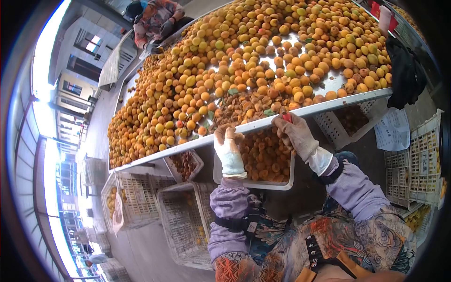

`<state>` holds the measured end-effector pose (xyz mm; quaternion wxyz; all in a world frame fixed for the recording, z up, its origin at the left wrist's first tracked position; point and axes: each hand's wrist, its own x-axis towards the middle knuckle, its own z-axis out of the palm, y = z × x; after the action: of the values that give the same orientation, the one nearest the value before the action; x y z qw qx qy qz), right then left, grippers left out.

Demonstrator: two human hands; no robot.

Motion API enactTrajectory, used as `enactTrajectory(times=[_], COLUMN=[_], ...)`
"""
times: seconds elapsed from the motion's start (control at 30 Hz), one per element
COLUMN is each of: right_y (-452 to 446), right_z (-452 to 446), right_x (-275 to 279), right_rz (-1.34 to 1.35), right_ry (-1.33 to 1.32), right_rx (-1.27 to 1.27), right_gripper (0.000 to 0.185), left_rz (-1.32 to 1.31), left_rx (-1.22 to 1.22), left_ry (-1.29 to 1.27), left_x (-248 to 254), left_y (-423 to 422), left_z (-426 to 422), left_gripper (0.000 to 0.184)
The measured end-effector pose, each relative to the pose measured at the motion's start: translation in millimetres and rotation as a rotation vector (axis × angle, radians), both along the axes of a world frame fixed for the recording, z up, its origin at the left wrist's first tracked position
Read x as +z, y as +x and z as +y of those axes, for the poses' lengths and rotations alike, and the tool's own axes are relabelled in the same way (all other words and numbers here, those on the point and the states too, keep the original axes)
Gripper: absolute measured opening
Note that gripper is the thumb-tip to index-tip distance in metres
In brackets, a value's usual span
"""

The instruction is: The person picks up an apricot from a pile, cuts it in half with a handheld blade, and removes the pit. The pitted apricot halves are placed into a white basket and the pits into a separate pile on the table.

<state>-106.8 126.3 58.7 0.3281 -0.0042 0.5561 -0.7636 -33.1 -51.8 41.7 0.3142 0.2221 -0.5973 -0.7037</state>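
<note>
My left hand [228, 146], in a pale work glove, is at the front rim of the metal sorting table [188, 145]. Its fingers are curled together, and what they may hold is hidden. To the right, my gloved right hand [298, 136] is closed on a small red-handled tool [286, 117]; its working end cannot be seen. Between and below both hands is a white crate [268, 185] full of split apricots [265, 157]. A pile of brownish apricot pieces [251, 107] lies on the table just beyond my hands, with whole apricots [206, 70] heaped behind it.
Plastic crates [184, 230] stand on the floor at left, with stacked ones [413, 160] at right. Another crate [338, 127] is under the table's right end. A black cloth [406, 73] hangs from the corner. A co-worker [157, 23] works across the table.
</note>
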Motion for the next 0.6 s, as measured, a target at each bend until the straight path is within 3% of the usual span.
enactTrajectory(times=[0.03, 0.13, 0.23, 0.3, 0.37, 0.5, 0.6], right_y=[-1, -3, -6, -11, -14, -19, -20], right_z=[1, 6, 11, 15, 20, 31, 35], right_x=[-4, -5, -2, 0, -1, 10, 16], right_rz=[0.001, 0.000, 0.019, -0.018, -0.058, -0.092, -0.173], right_ry=[-0.008, -0.068, -0.048, -0.025, -0.115, -0.141, -0.151], right_rx=[-0.017, 0.084, 0.067, 0.033, -0.003, -0.049, -0.064], right_gripper=[0.018, 0.015, 0.015, 0.016, 0.020, 0.025, 0.026], left_rz=[-0.052, -0.182, -0.319, -0.292, -0.278, -0.293, -0.427], left_rx=[0.023, 0.057, -0.077, -0.127, -0.151, -0.268, -0.240], left_ry=[-0.052, -0.633, -0.742, -0.598, -0.641, -0.920, -0.939], left_x=[1, -4, 3, 3, 6, 2, -6], left_y=[-8, -36, -50, -61, -68, -102, -139], left_z=[-6, -27, -39, -47, -43, -40, -44], left_gripper=[0.015, 0.017, 0.021, 0.022, 0.022, 0.029, 0.029])
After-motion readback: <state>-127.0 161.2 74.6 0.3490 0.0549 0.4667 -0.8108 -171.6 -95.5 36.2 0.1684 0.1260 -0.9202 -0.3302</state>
